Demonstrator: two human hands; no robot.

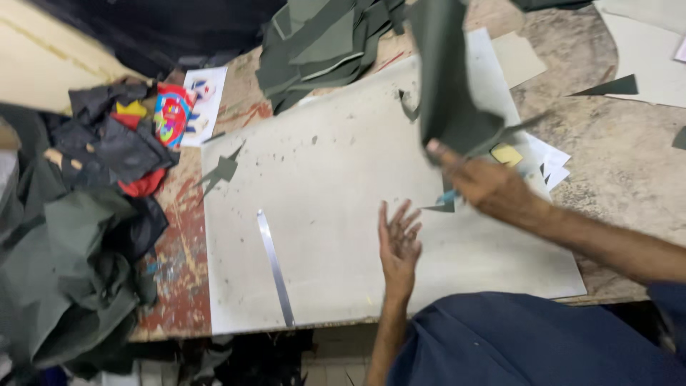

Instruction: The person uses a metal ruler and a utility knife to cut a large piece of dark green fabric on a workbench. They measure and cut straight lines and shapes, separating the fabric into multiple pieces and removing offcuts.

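My right hand is raised over the grey cutting board and grips a dark green piece of fabric that hangs lifted and blurred; a blue tool shows by its fingers. My left hand hovers open, fingers spread, palm down just above the board's front middle, holding nothing. A metal ruler lies on the board to the left of my left hand.
A stack of dark green cut pieces sits at the back. Heaped green and black cloth with a colourful wrapper fills the left. Small green scraps lie on the board edge. Pale pattern sheets lie at the right.
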